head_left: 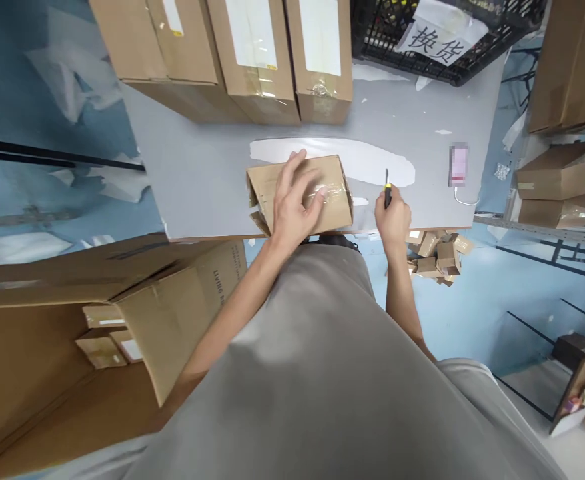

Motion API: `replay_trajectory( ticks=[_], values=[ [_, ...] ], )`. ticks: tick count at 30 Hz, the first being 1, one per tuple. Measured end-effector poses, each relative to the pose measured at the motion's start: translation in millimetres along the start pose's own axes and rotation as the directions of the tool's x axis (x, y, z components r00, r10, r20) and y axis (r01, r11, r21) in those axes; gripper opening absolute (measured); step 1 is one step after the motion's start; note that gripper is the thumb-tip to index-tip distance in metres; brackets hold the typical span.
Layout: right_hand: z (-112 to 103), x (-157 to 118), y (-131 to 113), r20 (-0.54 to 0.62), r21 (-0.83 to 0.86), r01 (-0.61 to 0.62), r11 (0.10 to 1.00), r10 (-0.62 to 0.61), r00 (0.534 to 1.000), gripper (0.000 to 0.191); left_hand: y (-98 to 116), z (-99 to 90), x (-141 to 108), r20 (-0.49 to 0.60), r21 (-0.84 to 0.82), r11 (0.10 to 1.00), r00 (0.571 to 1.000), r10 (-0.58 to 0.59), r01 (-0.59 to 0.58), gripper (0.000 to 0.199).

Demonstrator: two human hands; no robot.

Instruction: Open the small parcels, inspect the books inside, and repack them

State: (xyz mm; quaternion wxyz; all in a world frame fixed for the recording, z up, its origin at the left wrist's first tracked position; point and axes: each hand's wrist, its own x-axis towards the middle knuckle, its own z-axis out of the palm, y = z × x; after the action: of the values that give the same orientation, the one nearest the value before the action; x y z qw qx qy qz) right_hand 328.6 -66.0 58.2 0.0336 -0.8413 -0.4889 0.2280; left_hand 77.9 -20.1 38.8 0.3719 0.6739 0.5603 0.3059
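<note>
A small cardboard box with clear tape across it lies at the near edge of the grey table. Its left end flaps stand partly apart. My left hand rests on top of this box, fingers spread and not wrapped round it. To the right of the box, my right hand is closed round a black and yellow utility knife, its tip pointing away from me. The knife is apart from the box. A torn white patch shows on the table surface behind both hands.
Three taped cartons stand along the table's back, beside a black plastic crate with a handwritten paper label. A phone on a white cable lies at right. A large open carton stands lower left; small boxes lie piled on the floor.
</note>
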Motion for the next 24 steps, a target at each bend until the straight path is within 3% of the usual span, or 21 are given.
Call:
replay_trajectory(
  ticks=[3, 6, 9, 13, 15, 18, 21, 24],
  values=[
    [48, 51, 42, 0.026, -0.049, -0.158, 0.986, 0.159, 0.987, 0.063, -9, -33.3, -15, -0.126, 0.03, 0.996, 0.989, -0.078, 0.082, 0.053],
    [80, 77, 70, 0.06, -0.108, -0.207, 0.972, 0.214, 0.975, 0.068, -30, -63.8, -38, -0.232, 0.017, 0.988, 0.961, -0.148, 0.157, 0.054],
    [91, 84, 84, 0.057, -0.154, -0.203, 0.967, 0.214, 0.975, 0.069, -57, -77.7, -60, -0.291, -0.018, 0.971, 0.928, -0.232, 0.238, 0.056],
    [87, 88, 83, 0.054, -0.172, -0.204, 0.964, 0.217, 0.975, 0.065, -82, -73.5, -83, -0.361, -0.107, 0.938, 0.866, -0.346, 0.33, 0.06],
    [78, 87, 74, 0.026, -0.14, -0.146, 0.979, 0.152, 0.988, 0.06, -89, -68.1, -89, -0.377, -0.147, 0.916, 0.836, -0.4, 0.372, 0.059],
    [55, 71, 46, -0.104, -0.011, 0.101, 0.995, -0.102, 0.989, 0.054, -100, -59.6, -91, -0.355, -0.218, 0.883, 0.809, -0.468, 0.415, 0.055],
    [32, 34, -2, -0.216, 0.083, 0.394, 0.915, -0.37, 0.904, 0.056, -120, -48.5, -85, -0.296, -0.339, 0.829, 0.786, -0.543, 0.445, 0.052],
    [28, -7, -54, -0.178, 0.093, 0.524, 0.847, -0.504, 0.845, 0.059, -142, -34.5, -72, -0.209, -0.421, 0.737, 0.735, -0.646, 0.528, 0.047]
  ],
)
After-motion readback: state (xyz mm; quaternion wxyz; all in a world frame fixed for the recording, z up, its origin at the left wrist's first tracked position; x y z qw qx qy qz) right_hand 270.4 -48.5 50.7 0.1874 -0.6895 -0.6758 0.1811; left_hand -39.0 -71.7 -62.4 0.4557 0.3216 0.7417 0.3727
